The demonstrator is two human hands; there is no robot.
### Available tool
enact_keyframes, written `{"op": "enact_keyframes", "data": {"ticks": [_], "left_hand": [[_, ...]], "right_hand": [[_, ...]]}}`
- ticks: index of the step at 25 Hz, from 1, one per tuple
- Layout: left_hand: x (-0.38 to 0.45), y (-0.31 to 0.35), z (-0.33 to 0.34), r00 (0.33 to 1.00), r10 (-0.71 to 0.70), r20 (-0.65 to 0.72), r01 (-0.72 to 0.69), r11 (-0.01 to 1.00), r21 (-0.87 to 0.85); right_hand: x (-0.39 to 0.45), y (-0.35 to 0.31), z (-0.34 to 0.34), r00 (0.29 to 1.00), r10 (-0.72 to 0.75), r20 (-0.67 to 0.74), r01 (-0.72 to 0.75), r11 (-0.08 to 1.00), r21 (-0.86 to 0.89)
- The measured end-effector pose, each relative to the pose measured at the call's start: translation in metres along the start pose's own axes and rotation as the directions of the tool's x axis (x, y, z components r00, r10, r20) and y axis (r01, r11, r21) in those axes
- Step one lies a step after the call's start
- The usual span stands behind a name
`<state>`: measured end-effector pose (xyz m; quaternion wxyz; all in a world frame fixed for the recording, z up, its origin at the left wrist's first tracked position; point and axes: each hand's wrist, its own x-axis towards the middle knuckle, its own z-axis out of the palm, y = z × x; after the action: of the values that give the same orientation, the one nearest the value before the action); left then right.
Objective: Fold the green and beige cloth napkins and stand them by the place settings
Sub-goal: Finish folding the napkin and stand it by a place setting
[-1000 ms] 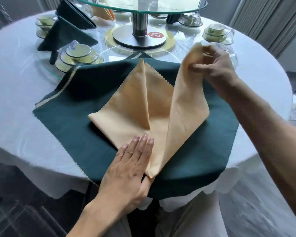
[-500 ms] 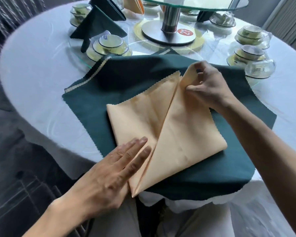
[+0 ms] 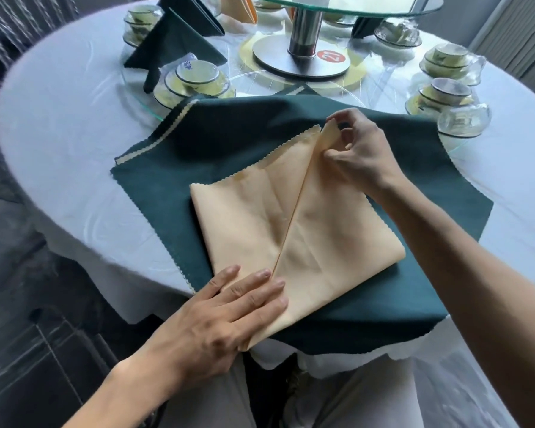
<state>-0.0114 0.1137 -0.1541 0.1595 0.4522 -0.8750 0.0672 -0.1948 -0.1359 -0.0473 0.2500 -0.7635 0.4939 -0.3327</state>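
Round table, white tablecloth (image 3: 59,125), curtains far right. Beige napkin (image 3: 306,230) folded atop green napkin (image 3: 229,156); left hand (image 3: 229,316) flat, fingers together on near corner, right hand (image 3: 357,149) pinching far tip.

Single head-worn wide-angle view, looking forward and steeply down from the near edge of the round table (image 3: 59,97), close in: both forearms enter from the bottom corners, with the left hand (image 3: 223,319) and right hand (image 3: 359,152) on the beige napkin (image 3: 315,230) at frame centre, over the green napkin (image 3: 229,156). The far side tops out at the glass lazy Susan (image 3: 346,4) and its steel pedestal (image 3: 303,29), cropped by the upper edge, and the table rim bows from lens distortion. No second view, so no overlap.
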Motion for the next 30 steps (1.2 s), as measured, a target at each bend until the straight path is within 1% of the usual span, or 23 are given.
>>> {"op": "enact_keyframes", "data": {"ticks": [3, 4, 5, 7, 8, 9, 10, 11, 12, 13, 14, 15, 16, 18, 19, 20, 21, 22, 24, 25, 27, 29, 30], "left_hand": [[0.005, 0.004, 0.0, 0.999, -0.034, -0.016, 0.034, 0.999, 0.007], [0.008, 0.007, 0.0, 0.998, -0.061, -0.021, 0.061, 0.998, 0.011], [0.011, 0.012, 0.001, 0.995, -0.092, -0.025, 0.092, 0.996, 0.012], [0.017, 0.021, 0.004, 0.991, -0.132, -0.024, 0.133, 0.991, 0.011], [0.02, 0.024, 0.007, 0.99, -0.141, -0.016, 0.142, 0.99, 0.007], [0.021, 0.027, 0.009, 0.989, -0.147, -0.006, 0.147, 0.989, -0.001], [0.022, 0.028, 0.01, 0.989, -0.15, 0.0, 0.15, 0.989, -0.007], [0.023, 0.029, 0.011, 0.989, -0.149, 0.003, 0.149, 0.989, -0.014], [0.023, 0.029, 0.011, 0.989, -0.148, -0.001, 0.148, 0.989, -0.021], [0.024, 0.03, 0.011, 0.989, -0.151, -0.001, 0.151, 0.988, -0.031], [0.023, 0.03, 0.01, 0.988, -0.155, 0.0, 0.155, 0.987, -0.036], [0.023, 0.029, 0.009, 0.988, -0.154, 0.006, 0.154, 0.987, -0.035], [0.023, 0.029, 0.008, 0.989, -0.15, 0.011, 0.15, 0.988, -0.031], [0.023, 0.029, 0.006, 0.988, -0.151, 0.021, 0.151, 0.988, -0.035], [0.023, 0.029, 0.005, 0.988, -0.15, 0.024, 0.151, 0.988, -0.041], [0.023, 0.029, 0.005, 0.988, -0.15, 0.025, 0.151, 0.987, -0.048], [0.022, 0.028, 0.004, 0.989, -0.147, 0.028, 0.149, 0.987, -0.06], [0.023, 0.027, 0.002, 0.989, -0.144, 0.033, 0.147, 0.986, -0.084], [0.025, 0.019, -0.001, 0.989, -0.142, 0.037, 0.146, 0.975, -0.168], [0.028, 0.014, -0.003, 0.988, -0.149, 0.032, 0.153, 0.96, -0.233], [0.033, 0.0, -0.007, 0.979, -0.202, 0.002, 0.191, 0.922, -0.337], [0.036, -0.013, -0.007, 0.968, -0.25, -0.016, 0.231, 0.914, -0.335], [0.038, -0.017, -0.008, 0.973, -0.231, 0.002, 0.22, 0.92, -0.324]], "right_hand": [[-0.001, -0.006, 0.006, 0.998, -0.025, -0.051, 0.021, 0.997, -0.079], [-0.006, -0.01, 0.006, 0.995, -0.046, -0.092, 0.034, 0.991, -0.126], [-0.017, -0.015, 0.006, 0.986, -0.081, -0.146, 0.056, 0.984, -0.171], [-0.058, -0.022, 0.005, 0.942, -0.209, -0.261, 0.154, 0.964, -0.217], [-0.088, -0.024, 0.007, 0.921, -0.272, -0.278, 0.218, 0.953, -0.212], [-0.122, -0.026, 0.01, 0.916, -0.317, -0.247, 0.276, 0.943, -0.189], [-0.156, -0.024, 0.016, 0.922, -0.346, -0.172, 0.321, 0.934, -0.16], [-0.187, -0.019, 0.023, 0.931, -0.361, -0.052, 0.349, 0.924, -0.155], [-0.209, -0.013, 0.03, 0.931, -0.354, 0.087, 0.365, 0.908, -0.207], [-0.219, -0.003, 0.033, 0.918, -0.333, 0.214, 0.387, 0.868, -0.31], [-0.217, 0.009, 0.032, 0.902, -0.299, 0.312, 0.412, 0.813, -0.411], [-0.204, 0.021, 0.026, 0.895, -0.241, 0.375, 0.412, 0.769, -0.489], [-0.188, 0.034, 0.018, 0.898, -0.171, 0.405, 0.388, 0.744, -0.545], [-0.152, 0.066, -0.008, 0.914, -0.035, 0.405, 0.3, 0.732, -0.612], [-0.137, 0.079, -0.023, 0.925, 0.025, 0.38, 0.239, 0.739, -0.63], [-0.128, 0.086, -0.035, 0.935, 0.053, 0.352, 0.199, 0.743, -0.639], [-0.127, 0.087, -0.042, 0.938, 0.039, 0.345, 0.203, 0.743, -0.638], [-0.132, 0.085, -0.042, 0.931, -0.034, 0.362, 0.265, 0.746, -0.611], [-0.156, 0.068, -0.032, 0.874, -0.196, 0.444, 0.412, 0.782, -0.467], [-0.167, 0.063, -0.027, 0.849, -0.258, 0.46, 0.46, 0.791, -0.404], [-0.181, 0.059, -0.02, 0.849, -0.31, 0.427, 0.475, 0.801, -0.363], [-0.18, 0.055, -0.011, 0.892, -0.265, 0.365, 0.4, 0.838, -0.37], [-0.175, 0.053, 0.0, 0.906, -0.26, 0.334, 0.384, 0.837, -0.39]]}}
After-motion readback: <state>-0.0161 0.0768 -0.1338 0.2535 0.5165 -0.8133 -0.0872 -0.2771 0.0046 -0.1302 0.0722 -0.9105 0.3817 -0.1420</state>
